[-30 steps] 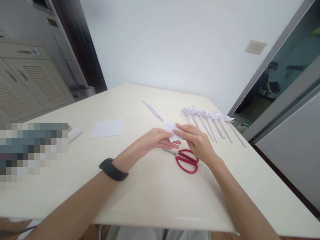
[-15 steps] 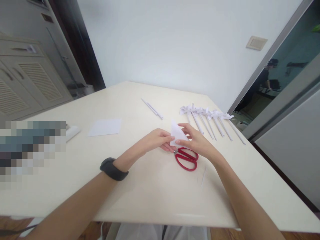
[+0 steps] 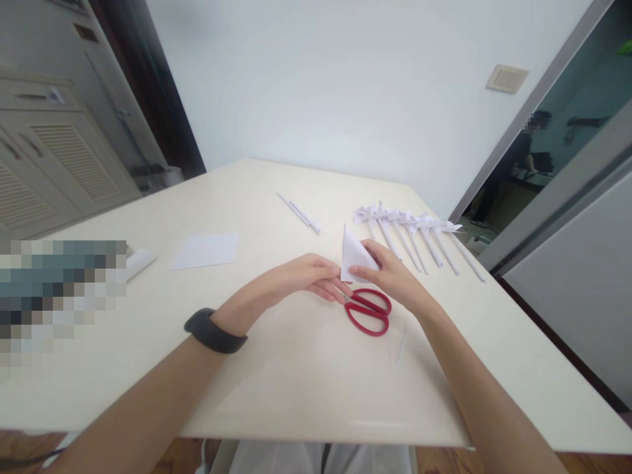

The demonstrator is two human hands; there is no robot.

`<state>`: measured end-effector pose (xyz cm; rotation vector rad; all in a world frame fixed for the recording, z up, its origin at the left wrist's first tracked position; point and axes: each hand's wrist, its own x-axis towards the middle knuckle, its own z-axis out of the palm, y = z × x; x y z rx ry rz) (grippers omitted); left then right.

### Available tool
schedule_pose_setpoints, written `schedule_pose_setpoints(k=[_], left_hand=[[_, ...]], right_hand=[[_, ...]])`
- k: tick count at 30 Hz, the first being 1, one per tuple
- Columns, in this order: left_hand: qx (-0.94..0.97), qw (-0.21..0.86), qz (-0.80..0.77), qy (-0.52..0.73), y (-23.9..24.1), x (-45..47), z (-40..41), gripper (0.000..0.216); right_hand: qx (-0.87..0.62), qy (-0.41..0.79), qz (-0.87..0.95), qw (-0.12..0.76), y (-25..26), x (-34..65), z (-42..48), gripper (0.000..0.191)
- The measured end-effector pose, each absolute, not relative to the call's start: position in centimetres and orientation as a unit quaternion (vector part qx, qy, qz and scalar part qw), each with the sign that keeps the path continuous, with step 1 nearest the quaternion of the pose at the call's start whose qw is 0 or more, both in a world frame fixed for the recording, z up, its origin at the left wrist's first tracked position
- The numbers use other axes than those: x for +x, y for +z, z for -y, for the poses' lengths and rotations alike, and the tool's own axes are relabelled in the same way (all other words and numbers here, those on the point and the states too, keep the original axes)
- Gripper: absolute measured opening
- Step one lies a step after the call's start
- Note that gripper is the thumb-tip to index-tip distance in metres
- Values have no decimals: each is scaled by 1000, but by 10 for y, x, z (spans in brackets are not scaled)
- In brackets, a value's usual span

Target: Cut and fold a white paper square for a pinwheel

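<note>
A small white sheet of paper (image 3: 354, 258), folded to a triangle, stands tilted between my two hands. My right hand (image 3: 388, 271) grips it with the thumb on the near face and the fingers behind. At the lower left corner, the thumb and forefinger of my left hand (image 3: 323, 275) pinch the paper's edge, while its other fingers stretch beneath. Just below the hands lie scissors with red handles (image 3: 368, 313); the fingers of my left hand cover their blades. A dark band (image 3: 213, 331) is round my left wrist.
Several paper pinwheels on rolled sticks (image 3: 415, 230) lie in a row at the right. Thin paper rolls (image 3: 299, 212) lie farther back. A flat white sheet (image 3: 205, 251) is at the left, with a thin white strip (image 3: 401, 345) near the right forearm. A person (image 3: 526, 158) is beyond the doorway.
The folded paper has tipped more upright and risen slightly in my right hand. My left hand has slid a little left, to the paper's corner. The scissors stay put.
</note>
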<state>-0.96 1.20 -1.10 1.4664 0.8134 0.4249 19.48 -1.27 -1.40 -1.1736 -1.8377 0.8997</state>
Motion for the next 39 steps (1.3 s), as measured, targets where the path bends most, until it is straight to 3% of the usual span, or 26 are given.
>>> schedule_pose_setpoints(k=[39], left_hand=[[647, 601, -414, 222, -11, -5, -11, 14]], right_hand=[[-483, 309, 720, 391, -12, 195, 11, 24]])
